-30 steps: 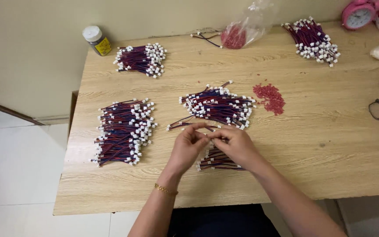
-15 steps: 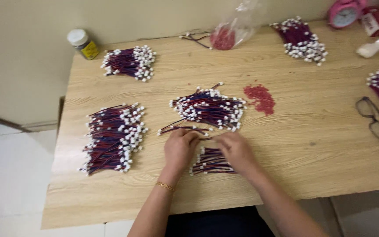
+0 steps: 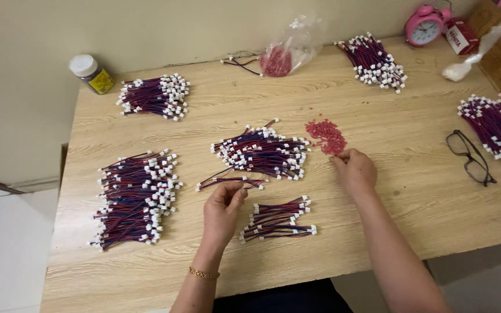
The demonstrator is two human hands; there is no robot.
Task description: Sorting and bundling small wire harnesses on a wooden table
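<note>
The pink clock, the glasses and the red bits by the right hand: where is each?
Pink clock (image 3: 425,27), head view, on its dial.
Glasses (image 3: 469,156), head view, on the bridge between the lenses.
Red bits (image 3: 327,135), head view, middle of the heap.
Right hand (image 3: 355,169), head view, back of the hand.

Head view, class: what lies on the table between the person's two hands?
In the head view, a small bundle of wires lies between the left hand and right hand, nearer the left; otherwise bare wooden table.
</note>
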